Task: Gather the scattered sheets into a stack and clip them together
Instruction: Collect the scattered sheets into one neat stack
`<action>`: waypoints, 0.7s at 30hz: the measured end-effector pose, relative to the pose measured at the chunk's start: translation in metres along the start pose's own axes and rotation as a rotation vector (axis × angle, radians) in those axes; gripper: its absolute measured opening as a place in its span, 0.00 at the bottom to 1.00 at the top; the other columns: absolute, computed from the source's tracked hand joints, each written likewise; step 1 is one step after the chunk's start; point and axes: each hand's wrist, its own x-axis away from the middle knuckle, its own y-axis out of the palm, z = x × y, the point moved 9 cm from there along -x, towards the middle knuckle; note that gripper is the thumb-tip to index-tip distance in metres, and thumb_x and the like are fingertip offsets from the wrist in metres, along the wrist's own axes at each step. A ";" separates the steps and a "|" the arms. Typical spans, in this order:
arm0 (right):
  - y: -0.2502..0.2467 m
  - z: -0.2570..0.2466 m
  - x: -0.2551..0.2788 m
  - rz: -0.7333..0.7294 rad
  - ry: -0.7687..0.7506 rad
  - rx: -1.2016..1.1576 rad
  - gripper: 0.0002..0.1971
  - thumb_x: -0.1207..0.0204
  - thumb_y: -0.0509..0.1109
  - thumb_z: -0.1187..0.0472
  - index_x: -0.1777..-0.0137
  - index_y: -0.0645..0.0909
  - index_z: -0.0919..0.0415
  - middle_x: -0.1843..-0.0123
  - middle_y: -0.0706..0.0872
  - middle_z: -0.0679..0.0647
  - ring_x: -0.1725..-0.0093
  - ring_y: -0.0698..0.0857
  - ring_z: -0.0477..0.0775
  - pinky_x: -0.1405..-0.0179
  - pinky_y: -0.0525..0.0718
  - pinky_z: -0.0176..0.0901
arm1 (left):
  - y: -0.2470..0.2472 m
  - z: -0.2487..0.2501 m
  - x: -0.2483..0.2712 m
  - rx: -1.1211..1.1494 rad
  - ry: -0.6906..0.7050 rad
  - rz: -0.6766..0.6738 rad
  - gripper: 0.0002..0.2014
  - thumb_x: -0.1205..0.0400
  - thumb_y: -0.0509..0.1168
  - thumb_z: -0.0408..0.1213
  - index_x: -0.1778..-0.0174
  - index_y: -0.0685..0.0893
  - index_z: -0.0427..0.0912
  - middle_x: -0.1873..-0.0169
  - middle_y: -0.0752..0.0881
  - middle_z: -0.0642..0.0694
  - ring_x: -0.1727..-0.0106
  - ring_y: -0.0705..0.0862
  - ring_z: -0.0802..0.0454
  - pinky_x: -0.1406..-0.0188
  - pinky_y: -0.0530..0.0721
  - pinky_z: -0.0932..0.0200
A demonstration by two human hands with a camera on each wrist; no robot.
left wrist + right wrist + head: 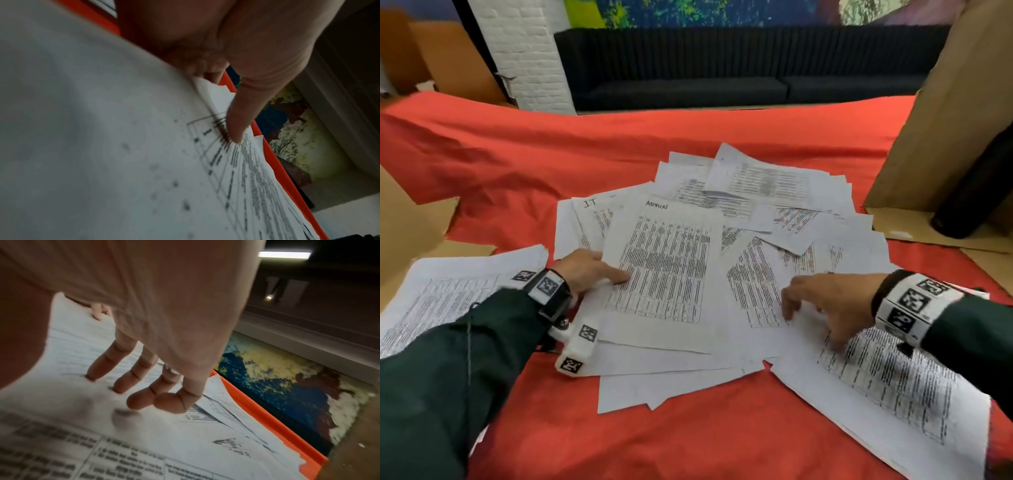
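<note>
Many printed white sheets [756, 192] lie fanned over a red cloth [551, 154]. The top sheet [664, 267] has a handwritten heading. My left hand [599, 270] holds this sheet's left edge, thumb on top and fingers hidden beneath it. In the left wrist view the thumb [238, 123] presses on the printed sheet [123, 146], with curled fingers under its edge. My right hand [811, 308] is spread, fingertips down on the sheets at the right. The right wrist view shows its fingertips [139, 402] touching the paper [185, 443]. No clip is in view.
A separate sheet [448, 291] lies at the near left, partly under my left sleeve. Another long sheet [887, 377] lies near right. Cardboard [945, 120] and a black cylinder [976, 192] stand at the right. More cardboard [407, 233] is at the left, and a dark sofa [722, 68] behind.
</note>
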 end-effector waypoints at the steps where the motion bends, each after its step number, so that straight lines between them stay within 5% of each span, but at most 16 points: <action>1: 0.006 -0.003 0.000 -0.011 0.004 0.045 0.35 0.43 0.88 0.58 0.43 0.72 0.36 0.42 0.72 0.37 0.48 0.77 0.44 0.56 0.83 0.42 | 0.000 -0.002 0.000 -0.012 0.002 0.016 0.18 0.31 0.85 0.46 0.51 0.94 0.41 0.54 0.95 0.46 0.52 0.94 0.44 0.43 0.90 0.48; 4: 0.009 -0.008 0.000 -0.005 0.035 0.169 0.31 0.43 0.89 0.56 0.48 0.72 0.40 0.45 0.69 0.40 0.48 0.74 0.50 0.51 0.85 0.52 | 0.000 -0.003 0.004 -0.009 -0.005 0.074 0.13 0.24 0.80 0.45 0.51 0.91 0.40 0.55 0.93 0.45 0.57 0.91 0.47 0.56 0.88 0.56; 9: -0.008 -0.005 0.004 0.047 0.068 0.140 0.21 0.49 0.91 0.49 0.62 0.82 0.42 0.46 0.79 0.39 0.45 0.79 0.50 0.47 0.83 0.47 | -0.007 -0.009 -0.001 0.007 -0.021 0.109 0.17 0.21 0.78 0.44 0.42 0.87 0.38 0.46 0.89 0.45 0.50 0.87 0.46 0.44 0.81 0.54; 15: -0.099 -0.002 0.014 0.323 -0.066 -0.347 0.09 0.38 0.88 0.55 0.65 0.89 0.55 0.69 0.91 0.51 0.69 0.86 0.48 0.62 0.86 0.51 | 0.004 -0.014 0.007 0.132 -0.020 0.024 0.14 0.30 0.83 0.31 0.49 0.93 0.37 0.52 0.95 0.44 0.47 0.93 0.41 0.34 0.87 0.41; 18: -0.138 0.005 0.008 0.475 -0.116 -0.567 0.09 0.32 0.86 0.56 0.67 0.89 0.54 0.71 0.89 0.50 0.70 0.82 0.44 0.63 0.78 0.44 | 0.008 -0.013 0.011 0.175 -0.016 -0.030 0.19 0.35 0.84 0.29 0.48 0.93 0.36 0.51 0.95 0.43 0.46 0.93 0.40 0.33 0.86 0.39; 21: -0.155 0.014 -0.016 0.612 -0.066 -0.846 0.08 0.29 0.85 0.58 0.63 0.89 0.56 0.66 0.91 0.58 0.66 0.86 0.51 0.58 0.84 0.50 | 0.009 -0.009 0.016 0.235 0.015 -0.016 0.13 0.30 0.82 0.29 0.50 0.92 0.34 0.53 0.95 0.40 0.49 0.94 0.41 0.38 0.89 0.41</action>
